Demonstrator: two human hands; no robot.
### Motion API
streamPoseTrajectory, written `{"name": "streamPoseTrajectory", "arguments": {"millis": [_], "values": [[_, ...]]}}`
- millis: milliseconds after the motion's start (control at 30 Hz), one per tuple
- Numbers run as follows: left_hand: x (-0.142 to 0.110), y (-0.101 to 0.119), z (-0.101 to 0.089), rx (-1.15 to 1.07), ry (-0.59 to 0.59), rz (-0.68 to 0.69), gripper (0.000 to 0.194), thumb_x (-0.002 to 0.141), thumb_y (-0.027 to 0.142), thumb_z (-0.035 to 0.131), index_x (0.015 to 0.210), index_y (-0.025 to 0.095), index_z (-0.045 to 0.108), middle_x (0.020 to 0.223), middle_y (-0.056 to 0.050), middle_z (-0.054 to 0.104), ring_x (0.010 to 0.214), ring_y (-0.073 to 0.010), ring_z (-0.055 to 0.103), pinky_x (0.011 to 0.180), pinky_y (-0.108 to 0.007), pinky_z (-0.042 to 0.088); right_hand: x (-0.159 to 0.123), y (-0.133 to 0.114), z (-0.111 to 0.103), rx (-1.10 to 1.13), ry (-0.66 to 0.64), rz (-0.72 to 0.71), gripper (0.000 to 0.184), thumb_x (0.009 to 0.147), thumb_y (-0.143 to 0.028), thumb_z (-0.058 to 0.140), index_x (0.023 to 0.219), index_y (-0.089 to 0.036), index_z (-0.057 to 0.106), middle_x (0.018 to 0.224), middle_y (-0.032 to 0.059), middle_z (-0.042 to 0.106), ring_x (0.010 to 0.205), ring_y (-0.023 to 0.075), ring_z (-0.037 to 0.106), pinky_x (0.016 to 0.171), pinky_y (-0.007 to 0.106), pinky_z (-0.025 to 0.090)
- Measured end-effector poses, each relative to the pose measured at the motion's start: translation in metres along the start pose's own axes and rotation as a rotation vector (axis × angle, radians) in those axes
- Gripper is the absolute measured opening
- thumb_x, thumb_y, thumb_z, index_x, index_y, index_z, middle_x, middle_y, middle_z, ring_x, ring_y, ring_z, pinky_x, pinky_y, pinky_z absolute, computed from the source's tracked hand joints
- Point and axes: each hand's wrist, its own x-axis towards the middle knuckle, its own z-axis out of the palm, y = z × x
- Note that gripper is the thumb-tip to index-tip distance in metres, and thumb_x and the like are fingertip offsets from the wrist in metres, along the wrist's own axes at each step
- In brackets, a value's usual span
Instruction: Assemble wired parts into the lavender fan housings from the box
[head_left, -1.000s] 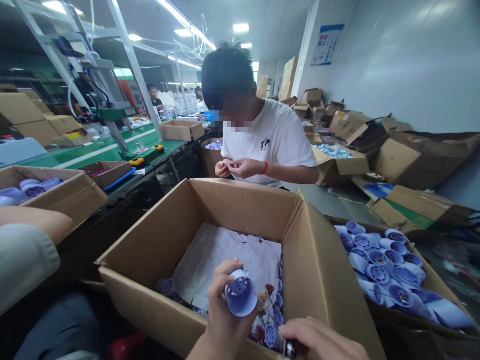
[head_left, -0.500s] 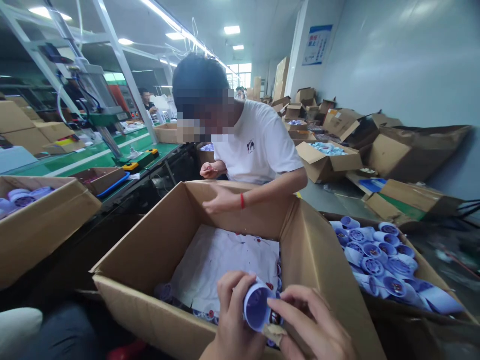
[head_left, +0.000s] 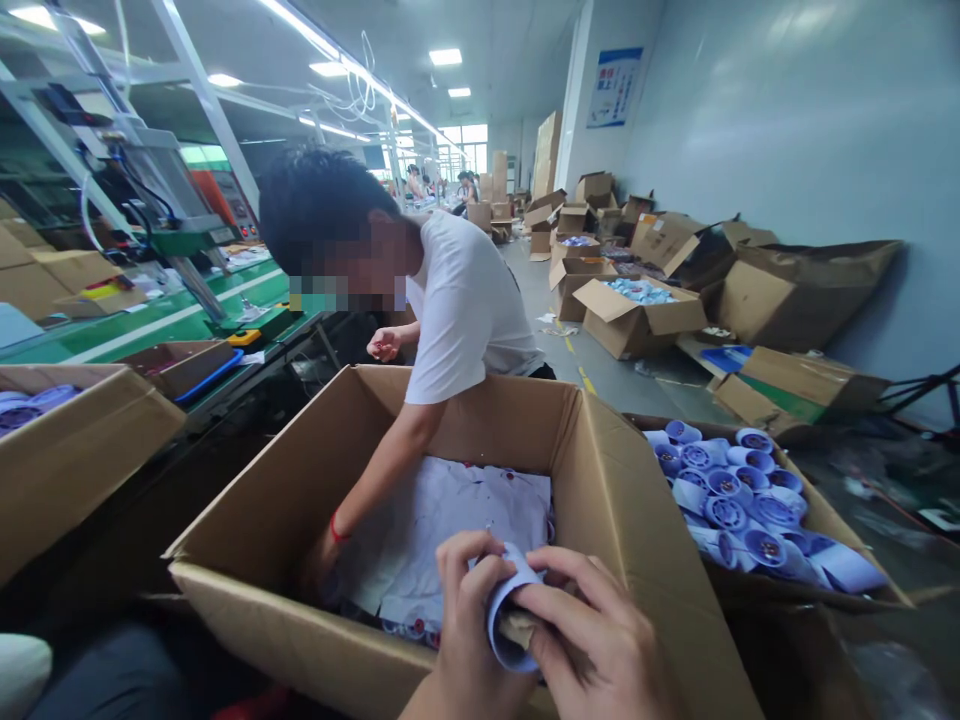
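My left hand (head_left: pixel 469 625) is wrapped round a pale blue plastic cylinder part (head_left: pixel 504 610), held over the near edge of a large open cardboard box (head_left: pixel 622 520). My right hand (head_left: pixel 600 640) presses its fingers into the open end of the same part, on a small brownish piece. Inside the box lies a white paper sheet (head_left: pixel 450 520) with more blue parts under it. A co-worker in a white T-shirt (head_left: pixel 465 300) leans over the far side, one arm (head_left: pixel 375 470) reaching down into the box.
A second box (head_left: pixel 817 515) at the right holds several blue parts (head_left: pixel 720 500). Another box (head_left: pixel 82 450) stands at the left, beside a green assembly line bench (head_left: pixel 165 315). Several open cartons (head_left: pixel 637 310) lie along the right wall.
The co-worker has bent further forward and pushed an arm deep into the box. My right hand has closed over the open end of the blue part; the view has swung right.
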Motion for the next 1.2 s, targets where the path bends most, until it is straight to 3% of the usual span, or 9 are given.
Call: {"name": "streamPoseTrajectory", "arguments": {"millis": [100, 200, 300, 367, 467, 600, 967, 1100, 1200], "values": [[0.001, -0.003, 0.001, -0.103, -0.03, 0.003, 0.038, 0.073, 0.018, 0.061, 0.107, 0.022, 0.044, 0.103, -0.01, 0.061, 0.1, -0.0249, 0.056, 0.083, -0.042, 0.048, -0.002, -0.008, 0.005, 0.107, 0.115, 0.193, 0.018, 0.071, -0.009, 0.057, 0.079, -0.024, 0.059, 0.093, 0.0027, 0.066, 0.079, 0.0155, 0.064, 0.067, 0.021, 0.053], [0.003, -0.005, 0.001, -0.154, -0.051, 0.013, 0.04, 0.072, 0.02, 0.065, 0.105, 0.024, 0.043, 0.094, -0.007, 0.067, 0.096, -0.0255, 0.061, 0.085, -0.046, 0.047, -0.003, -0.016, 0.014, 0.262, 0.199, 0.478, 0.024, 0.067, -0.011, 0.057, 0.087, -0.024, 0.058, 0.093, 0.003, 0.065, 0.08, 0.0173, 0.064, 0.064, 0.022, 0.053], [0.004, -0.006, 0.0, -0.142, -0.032, 0.034, 0.036, 0.072, 0.018, 0.065, 0.102, 0.025, 0.045, 0.089, -0.004, 0.067, 0.09, -0.0239, 0.063, 0.082, -0.044, 0.048, 0.0, -0.02, 0.023, 0.474, 0.154, 0.65, 0.041, 0.068, -0.012, 0.056, 0.106, -0.026, 0.059, 0.103, 0.004, 0.067, 0.09, 0.0196, 0.065, 0.075, 0.027, 0.054], [0.006, -0.007, -0.002, -0.123, -0.025, 0.049, 0.036, 0.072, 0.017, 0.063, 0.103, 0.025, 0.046, 0.09, -0.005, 0.067, 0.091, -0.0235, 0.062, 0.078, -0.041, 0.05, 0.004, -0.02, 0.025, 0.59, 0.107, 0.717, 0.044, 0.068, -0.01, 0.055, 0.109, -0.026, 0.06, 0.108, 0.0043, 0.067, 0.096, 0.0201, 0.065, 0.084, 0.031, 0.052], [0.01, -0.013, -0.007, -0.093, -0.093, 0.119, 0.035, 0.071, 0.017, 0.062, 0.102, 0.024, 0.048, 0.091, -0.006, 0.068, 0.09, -0.0234, 0.061, 0.074, -0.039, 0.052, 0.012, -0.019, 0.022, 0.685, 0.007, 0.746, 0.043, 0.067, -0.007, 0.055, 0.105, -0.025, 0.062, 0.104, 0.0036, 0.07, 0.099, 0.0199, 0.065, 0.088, 0.032, 0.05], [0.017, -0.022, -0.013, -0.044, -0.175, 0.199, 0.031, 0.069, 0.014, 0.058, 0.097, 0.024, 0.049, 0.086, -0.004, 0.07, 0.085, -0.0219, 0.062, 0.072, -0.038, 0.051, 0.021, -0.02, 0.014, 0.624, -0.097, 0.71, 0.046, 0.067, -0.002, 0.049, 0.105, -0.025, 0.061, 0.103, 0.0022, 0.071, 0.099, 0.0189, 0.065, 0.087, 0.031, 0.05], [0.022, -0.033, -0.011, 0.246, -0.16, 0.418, 0.026, 0.068, 0.011, 0.05, 0.09, 0.021, 0.056, 0.076, -0.004, 0.072, 0.074, -0.0211, 0.066, 0.066, -0.032, 0.045, 0.018, -0.013, 0.035, 0.865, 0.084, 0.705, 0.045, 0.062, 0.002, 0.05, 0.098, -0.022, 0.062, 0.098, 0.0015, 0.072, 0.095, 0.0167, 0.067, 0.085, 0.027, 0.05], [0.031, -0.039, -0.016, 0.206, -0.223, 0.528, 0.019, 0.072, 0.017, 0.056, 0.09, 0.022, 0.057, 0.077, -0.003, 0.073, 0.074, -0.021, 0.067, 0.068, -0.031, 0.045, 0.022, 0.001, 0.037, 1.05, 0.043, 0.813, 0.042, 0.051, -0.001, 0.062, 0.088, -0.02, 0.063, 0.088, 0.0013, 0.073, 0.084, 0.018, 0.069, 0.076, 0.026, 0.052], [0.031, -0.045, -0.017, 0.175, -0.298, 0.554, 0.015, 0.081, 0.026, 0.054, 0.095, 0.022, 0.058, 0.082, -0.004, 0.074, 0.079, -0.0216, 0.068, 0.07, -0.031, 0.045, 0.022, 0.009, 0.04, 1.003, 0.019, 0.809, 0.038, 0.053, -0.005, 0.064, 0.088, -0.019, 0.064, 0.087, 0.0017, 0.073, 0.081, 0.0172, 0.069, 0.076, 0.026, 0.051]]}}
